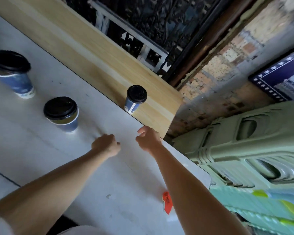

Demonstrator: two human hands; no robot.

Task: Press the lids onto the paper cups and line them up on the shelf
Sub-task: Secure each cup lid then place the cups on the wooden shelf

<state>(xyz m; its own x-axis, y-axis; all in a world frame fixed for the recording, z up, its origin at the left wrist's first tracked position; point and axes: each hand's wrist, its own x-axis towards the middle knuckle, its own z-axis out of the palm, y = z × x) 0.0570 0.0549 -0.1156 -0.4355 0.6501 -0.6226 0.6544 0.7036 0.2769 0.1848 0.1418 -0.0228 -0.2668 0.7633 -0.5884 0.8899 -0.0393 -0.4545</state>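
Three blue paper cups carry black lids. One lidded cup [135, 98] stands on the pale wooden shelf [85, 48], near its right end. A second lidded cup [61, 114] stands on the white table [41, 150], left of my hands. The third lidded cup [12, 72] is at the far left of the table, blurred and tilted in view. My left hand [106, 145] hovers low over the table with its fingers curled and nothing in it. My right hand [148, 139] is beside it near the table's far edge, fingers loosely bent, holding nothing.
A stack of green plastic stools [255, 146] stands right of the table. An orange tag [167, 201] lies near the table's right edge. Behind the shelf are a dark metal railing [143, 31], a brick wall [227, 68] and a framed blue picture [285, 77].
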